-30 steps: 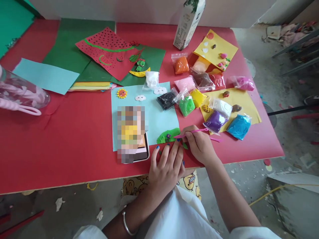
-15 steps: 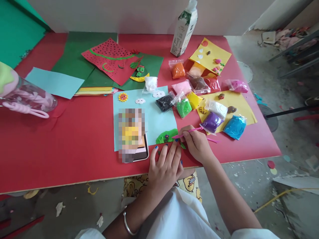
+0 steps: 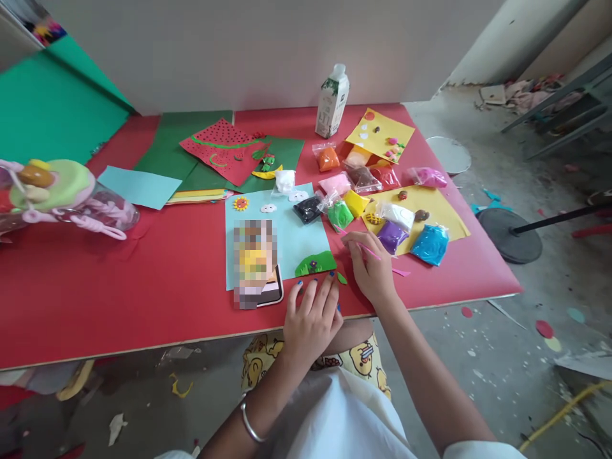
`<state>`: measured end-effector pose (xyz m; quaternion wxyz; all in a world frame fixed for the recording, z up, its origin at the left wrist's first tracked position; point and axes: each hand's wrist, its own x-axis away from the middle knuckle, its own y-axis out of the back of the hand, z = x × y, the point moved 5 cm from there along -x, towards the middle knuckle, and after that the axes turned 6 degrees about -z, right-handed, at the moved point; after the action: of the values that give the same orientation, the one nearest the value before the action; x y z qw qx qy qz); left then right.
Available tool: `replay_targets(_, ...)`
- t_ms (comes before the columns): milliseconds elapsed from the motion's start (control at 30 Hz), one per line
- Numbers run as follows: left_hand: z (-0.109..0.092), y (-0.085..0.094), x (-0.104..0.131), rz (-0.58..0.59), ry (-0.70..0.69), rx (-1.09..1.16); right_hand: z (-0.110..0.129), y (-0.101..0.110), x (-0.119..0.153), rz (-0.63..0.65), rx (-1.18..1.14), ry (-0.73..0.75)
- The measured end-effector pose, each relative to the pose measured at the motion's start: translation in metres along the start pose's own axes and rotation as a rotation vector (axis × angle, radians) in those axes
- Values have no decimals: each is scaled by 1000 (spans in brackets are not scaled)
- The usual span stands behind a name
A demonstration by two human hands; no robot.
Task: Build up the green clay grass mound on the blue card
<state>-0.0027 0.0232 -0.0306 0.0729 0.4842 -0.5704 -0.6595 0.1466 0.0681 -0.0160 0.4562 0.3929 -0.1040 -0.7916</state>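
My left hand (image 3: 313, 309) lies with fingers spread at the lower edge of a light blue sheet (image 3: 306, 239). Just beyond its fingertips is a green clay hill (image 3: 322, 262) with a small dark flower on it. In my right hand (image 3: 370, 268) a thin pink clay-modelling tool (image 3: 368, 250) is pinched, raised off the hill and slanting up to the left. A green clay scrap (image 3: 342, 278) lies between the hands. On the sheet are a clay sun (image 3: 241, 203), white clouds (image 3: 268, 208) and a phone (image 3: 270, 290), partly blurred out.
Bags of coloured clay, among them green (image 3: 340, 215), purple (image 3: 392, 236) and blue (image 3: 430, 245), lie beyond my right hand. A white carton (image 3: 331, 102) stands at the back. On the left is a clear bottle (image 3: 112, 211). Another pink tool (image 3: 401, 272) rests on the red table (image 3: 182, 268).
My right hand has lifted the pink tool away from the hill's edge and turned it to point up and left. The left hand stays flat. The whole view has shifted.
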Motion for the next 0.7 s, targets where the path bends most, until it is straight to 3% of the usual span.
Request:
replay_targets(267, -1, 3, 5, -84, -19, -40, 10, 16, 15, -19, -46, 130)
replay_targets(500, 0, 9, 2, -130, 53, -124, 3, 18, 38, 135, 317, 137)
replay_targets(700, -1, 9, 1, -77, 43, -122, 5, 14, 37, 117, 327, 137)
